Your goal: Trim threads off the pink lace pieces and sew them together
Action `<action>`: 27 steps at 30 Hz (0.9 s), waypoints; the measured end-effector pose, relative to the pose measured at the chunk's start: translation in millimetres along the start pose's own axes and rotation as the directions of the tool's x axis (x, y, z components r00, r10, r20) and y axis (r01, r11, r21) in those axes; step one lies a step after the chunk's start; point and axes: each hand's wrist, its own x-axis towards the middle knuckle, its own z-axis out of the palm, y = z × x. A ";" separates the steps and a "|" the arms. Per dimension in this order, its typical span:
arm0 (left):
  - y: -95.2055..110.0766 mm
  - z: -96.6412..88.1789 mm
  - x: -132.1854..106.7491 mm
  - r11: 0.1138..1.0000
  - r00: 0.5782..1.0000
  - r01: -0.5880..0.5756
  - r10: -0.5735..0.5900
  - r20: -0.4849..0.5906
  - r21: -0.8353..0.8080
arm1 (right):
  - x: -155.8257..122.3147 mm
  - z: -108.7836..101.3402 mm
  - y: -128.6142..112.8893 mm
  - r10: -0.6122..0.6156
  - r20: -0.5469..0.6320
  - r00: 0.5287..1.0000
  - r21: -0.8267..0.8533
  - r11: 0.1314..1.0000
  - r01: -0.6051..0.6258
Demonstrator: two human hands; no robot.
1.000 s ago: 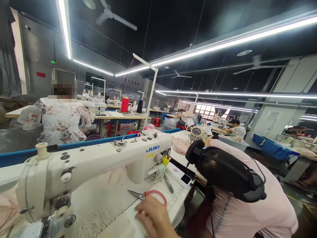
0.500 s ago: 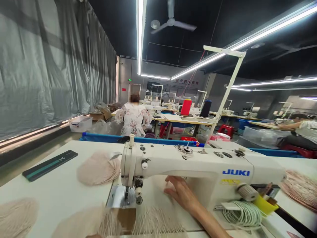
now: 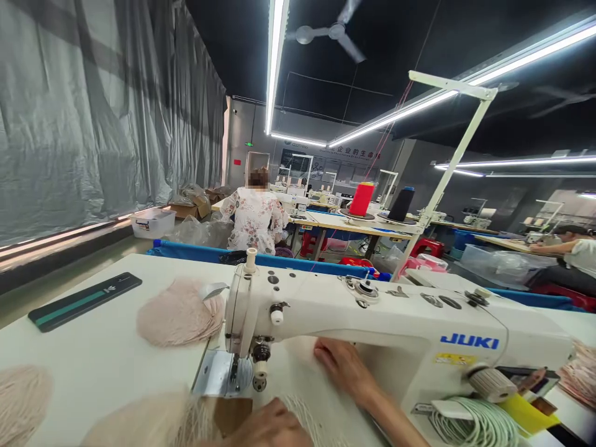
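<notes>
Under the arm of the white sewing machine [image 3: 354, 307], my right hand [image 3: 342, 366] is closed, its fingers bent together beside pale cloth; what they hold is hidden. My left hand [image 3: 272, 425] lies low in front of the needle area, over a pale fringed fabric piece [image 3: 302, 406]. Motion smears it and its fingers are mostly hidden. The presser foot [image 3: 236, 372] stands over the shiny needle plate [image 3: 212, 375]. Another pale fabric piece [image 3: 139, 422] lies to the left, its fringe near my left hand.
A stack of pinkish round pieces [image 3: 179, 313] lies left of the machine head, near a dark, ruler-like strip [image 3: 86, 301]. More pieces [image 3: 21, 400] are at the left edge. Coiled pale cord [image 3: 475, 422] and a yellow holder [image 3: 528, 413] sit at right. A co-worker [image 3: 256, 214] sits ahead.
My left hand has come into view from below and now covers part of the fringe. My right hand's fingers have drawn together. The view has shifted slightly.
</notes>
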 end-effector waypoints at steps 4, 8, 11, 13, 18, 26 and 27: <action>6.7 -26.7 28.0 0.945 0.997 -0.027 0.003 0.073 0.327 | -6.4 1.4 6.5 -0.087 -0.016 0.996 0.056 0.995 0.088; 10.4 -46.4 34.5 0.945 0.978 0.070 -0.128 0.163 0.320 | -7.2 6.1 13.2 -0.122 -0.063 0.991 0.069 0.990 0.127; 7.3 -42.8 35.7 0.944 0.965 0.107 -0.174 0.198 0.311 | -7.5 8.0 13.3 -0.128 -0.091 0.988 0.065 0.989 0.134; 1.0 -30.9 36.8 0.933 0.969 0.104 -0.173 0.175 0.345 | -8.4 8.8 11.4 -0.138 -0.098 0.986 0.046 0.989 0.143; -15.9 -0.4 36.7 0.901 0.980 0.135 -0.183 0.077 0.412 | -8.2 11.3 8.2 -0.143 -0.129 0.981 -0.038 0.990 0.139; -17.6 -9.9 42.8 0.893 0.957 0.209 -0.272 0.106 0.399 | -10.6 7.1 -1.1 -0.182 -0.137 0.974 -0.102 0.980 0.169; -19.7 -9.4 46.1 0.892 0.949 0.237 -0.298 0.107 0.385 | -10.3 7.1 -2.6 -0.185 -0.139 0.973 -0.114 0.979 0.170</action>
